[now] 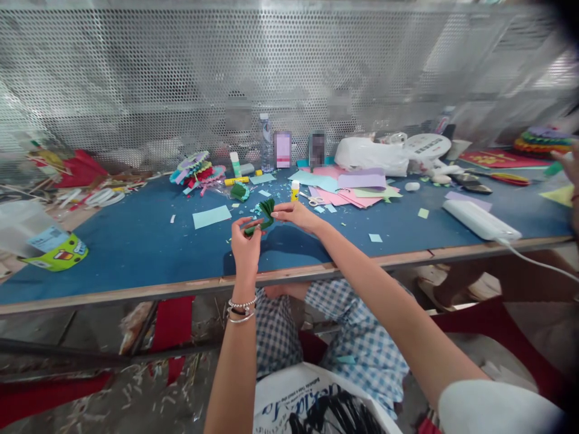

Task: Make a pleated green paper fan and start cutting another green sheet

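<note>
Both my hands hold one pleated green paper piece [263,216] above the blue table [136,241], near its front edge. My left hand [246,241], with bracelets at the wrist, pinches the lower end of the folded paper. My right hand [296,214] pinches the fanned upper end from the right. A yellow glue stick [295,190] stands just behind my right hand, with scissors [312,199] beside it.
Coloured paper sheets [357,187] lie at the back right, a light blue sheet [211,216] at the left. Folded paper fans [196,169], a water bottle [265,143], a white plastic bag [371,154] and a white power bank [479,220] with cable are about. Another person's hand [570,175] shows at the right edge.
</note>
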A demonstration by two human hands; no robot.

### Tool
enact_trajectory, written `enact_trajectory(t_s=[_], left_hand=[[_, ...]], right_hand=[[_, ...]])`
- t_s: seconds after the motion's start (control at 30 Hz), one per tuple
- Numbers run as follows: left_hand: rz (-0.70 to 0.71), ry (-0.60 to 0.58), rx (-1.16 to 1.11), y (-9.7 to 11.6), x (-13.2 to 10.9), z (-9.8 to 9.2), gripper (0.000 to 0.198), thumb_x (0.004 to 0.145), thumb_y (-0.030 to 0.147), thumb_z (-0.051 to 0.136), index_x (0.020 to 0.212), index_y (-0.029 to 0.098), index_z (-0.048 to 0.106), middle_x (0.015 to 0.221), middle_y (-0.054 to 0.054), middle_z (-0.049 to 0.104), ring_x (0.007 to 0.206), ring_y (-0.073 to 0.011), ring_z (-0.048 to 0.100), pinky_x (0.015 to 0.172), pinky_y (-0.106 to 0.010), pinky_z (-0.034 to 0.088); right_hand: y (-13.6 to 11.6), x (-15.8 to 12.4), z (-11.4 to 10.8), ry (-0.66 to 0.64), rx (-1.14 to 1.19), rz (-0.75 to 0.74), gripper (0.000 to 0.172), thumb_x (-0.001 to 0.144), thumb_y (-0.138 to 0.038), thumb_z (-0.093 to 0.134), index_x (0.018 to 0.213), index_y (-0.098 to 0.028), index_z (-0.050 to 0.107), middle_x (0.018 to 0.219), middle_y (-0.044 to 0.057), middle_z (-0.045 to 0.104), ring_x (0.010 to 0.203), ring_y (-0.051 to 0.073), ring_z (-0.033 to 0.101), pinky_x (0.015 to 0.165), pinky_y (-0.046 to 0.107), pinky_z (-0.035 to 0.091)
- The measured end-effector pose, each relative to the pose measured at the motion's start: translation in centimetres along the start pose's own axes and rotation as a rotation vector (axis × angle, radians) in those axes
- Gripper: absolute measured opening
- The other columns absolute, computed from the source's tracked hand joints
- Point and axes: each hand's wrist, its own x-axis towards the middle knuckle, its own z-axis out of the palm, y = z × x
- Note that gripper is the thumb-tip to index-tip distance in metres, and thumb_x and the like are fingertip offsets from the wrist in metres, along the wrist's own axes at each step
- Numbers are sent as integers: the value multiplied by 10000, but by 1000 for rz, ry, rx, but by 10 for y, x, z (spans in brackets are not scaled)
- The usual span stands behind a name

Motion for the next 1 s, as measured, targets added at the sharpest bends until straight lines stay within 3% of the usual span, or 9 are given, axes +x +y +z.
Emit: enact_trajectory(t_s=[0.17,0.27,0.5,1.0], left_hand=[[-3,-3,-157,4,-1,2,435,688,244,720,1045,176,480,917,-67,702,689,-136,677,697,-272,532],[-8,-6,-150,3,0,1,421,692,292,724,1039,155,528,871,-61,700,677,-139,675,687,-270,529],[16,-4,-122,-2,2,0,353,728,369,690,984,143,596,791,-38,681,648,-137,663,650,-257,523],[-2,-5,-105,0,1,-1,353,750,409,656,987,157,588,827,-34,663,639,-128,651,660,-267,535]], right_hand=[[-3,0,3,14,14,-63,327,621,-384,740,811,-122,693,848,26,603,757,109,509,692,255,383],[-4,1,4,2,40,-51,325,604,-387,747,786,-125,687,872,26,602,738,101,501,655,247,367],[0,1,2,-36,-23,15,400,633,-457,722,849,-123,675,765,4,581,656,84,450,580,234,317],[2,0,1,-135,-75,8,389,673,-490,686,855,-146,673,721,-10,583,661,91,475,590,223,334]])
